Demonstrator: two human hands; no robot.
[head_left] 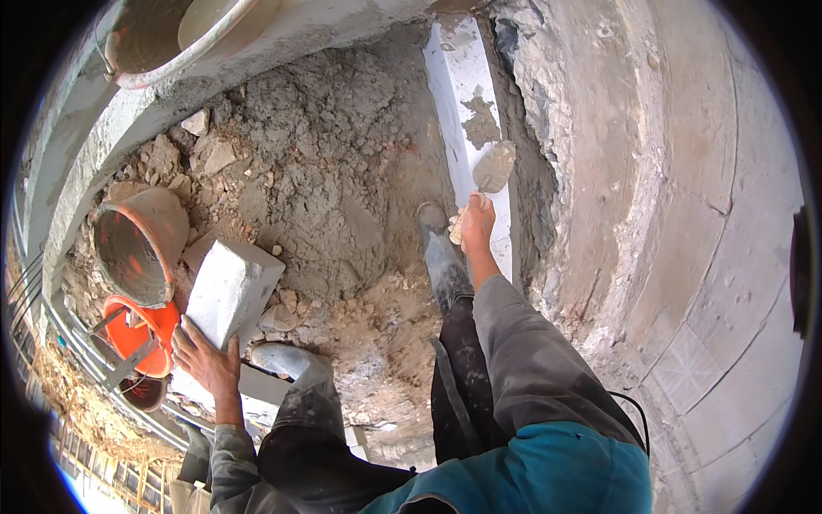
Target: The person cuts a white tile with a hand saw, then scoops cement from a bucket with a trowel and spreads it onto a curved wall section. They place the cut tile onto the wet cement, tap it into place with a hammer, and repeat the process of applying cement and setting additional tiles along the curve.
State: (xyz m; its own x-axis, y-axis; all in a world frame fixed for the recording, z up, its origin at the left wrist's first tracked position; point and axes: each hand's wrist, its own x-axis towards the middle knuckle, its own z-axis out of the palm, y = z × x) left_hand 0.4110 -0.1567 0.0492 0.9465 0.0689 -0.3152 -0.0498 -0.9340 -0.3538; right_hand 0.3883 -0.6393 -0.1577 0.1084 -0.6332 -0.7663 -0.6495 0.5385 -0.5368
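My right hand (473,222) is closed round the handle of a trowel (495,167). Its blade, coated in grey mortar, lies over a long white block strip (458,64). A patch of mortar (481,121) is smeared on that strip just beyond the blade. My left hand (208,363) grips the lower end of a pale rectangular block (231,287), fingers on one side and thumb on the other. That block leans at a tilt beside the rubble. Another white block (259,387) lies under it, partly hidden by my hand and leg.
Wet grey mortar (325,171) is heaped in the middle, with broken stones (196,122) along its left. A mortar-stained bucket (141,244) and an orange bucket (154,330) stand left. A larger bucket (171,43) sits far left. A rough concrete edge (591,171) runs along the right.
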